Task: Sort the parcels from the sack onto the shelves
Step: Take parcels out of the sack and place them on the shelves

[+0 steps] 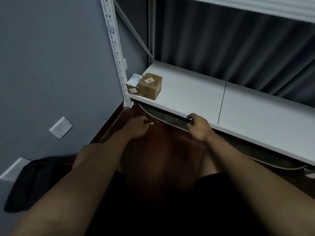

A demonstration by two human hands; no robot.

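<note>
Gripping: my right hand [198, 127] curled on a dark sack rim [170, 119], long axis along the shelf [196, 97] edge.
Left hand [139, 127]: I pinched something tiny.
Parcels: two boxes [150, 86] touching, shelf's left end.

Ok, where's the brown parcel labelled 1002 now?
On the white shelf, at its left front corner, touching a smaller white-topped box beside the upright post: the brown parcel.

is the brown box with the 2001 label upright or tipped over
Upright, as far as shows: the brown box sits flat on the white shelf, labelled face up, beside a smaller box.
</note>
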